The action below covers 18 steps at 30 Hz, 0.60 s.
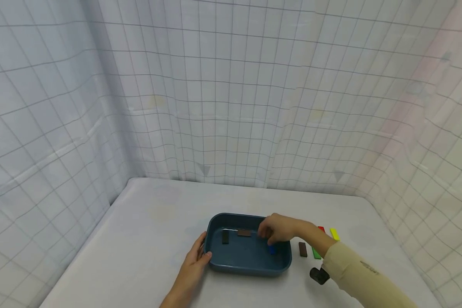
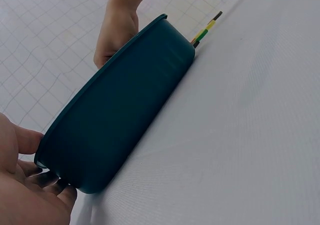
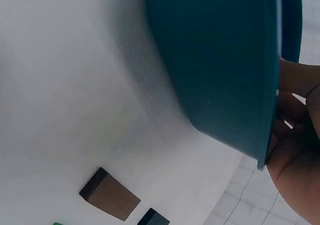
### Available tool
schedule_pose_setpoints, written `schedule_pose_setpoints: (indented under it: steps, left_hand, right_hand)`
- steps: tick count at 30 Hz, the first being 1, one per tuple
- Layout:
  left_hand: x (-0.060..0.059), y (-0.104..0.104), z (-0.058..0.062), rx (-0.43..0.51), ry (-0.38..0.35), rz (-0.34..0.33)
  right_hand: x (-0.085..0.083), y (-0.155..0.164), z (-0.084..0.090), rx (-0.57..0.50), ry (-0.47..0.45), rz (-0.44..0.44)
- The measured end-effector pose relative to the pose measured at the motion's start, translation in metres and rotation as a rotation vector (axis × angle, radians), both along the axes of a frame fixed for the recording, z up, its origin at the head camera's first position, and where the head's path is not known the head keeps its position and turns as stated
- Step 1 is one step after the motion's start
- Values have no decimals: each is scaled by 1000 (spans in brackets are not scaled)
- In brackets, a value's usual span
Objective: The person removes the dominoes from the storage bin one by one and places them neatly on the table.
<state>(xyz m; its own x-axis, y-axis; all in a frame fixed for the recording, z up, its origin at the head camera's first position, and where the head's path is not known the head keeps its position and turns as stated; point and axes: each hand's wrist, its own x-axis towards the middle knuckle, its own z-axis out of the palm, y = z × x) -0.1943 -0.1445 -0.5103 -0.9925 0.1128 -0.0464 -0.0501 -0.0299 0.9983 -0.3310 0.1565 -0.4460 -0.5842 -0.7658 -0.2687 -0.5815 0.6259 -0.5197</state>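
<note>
- The left hand [image 1: 194, 263] rests at the 9 o'clock end of the blue tray [image 1: 250, 268]. Its fingers lie nearly straight against the outer wall and its thumb sits at the rim, so this grip is open and steadies the tray rather than clasping it.
- The tray sits on the white tabletop [image 1: 138, 239], near the front edge. Inside it, two dark blocks [image 1: 225, 236] lie toward 10 and 12 o'clock, apart from each other.
- The right hand [image 1: 279, 229] reaches over the tray's 2 o'clock corner with curled fingers. A blue block [image 1: 271, 250] shows just below them, but whether the grip is pinching it or has let it go cannot be told from these views.
- My reading is that the step in hand is setting a block into the tray. The next move calls for lifting the right hand clear of the rim without catching the wall.
- At 3 o'clock of the tray, on the tabletop, lie a brown block [image 1: 302, 249], a green block [image 1: 316, 253], a red block [image 1: 321, 229] and a yellow block [image 1: 334, 234], close together and just beside the right forearm.
- Room: the tabletop is open at 9 and 12 o'clock. A gridded curtain [image 1: 231, 107] closes the back and both sides, well apart from the tray. The sleeve could brush the loose blocks.
</note>
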Motion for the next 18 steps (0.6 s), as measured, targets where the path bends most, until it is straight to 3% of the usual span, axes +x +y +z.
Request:
schedule_pose_setpoints:
  steps: [11, 18]
  left_hand:
    - [0, 0, 0, 13, -10, 6]
    - [1, 1, 2, 19, -1, 0]
  right_hand:
    - [8, -11, -4, 222, 150, 10]
    - [11, -13, -9, 228, 211, 50]
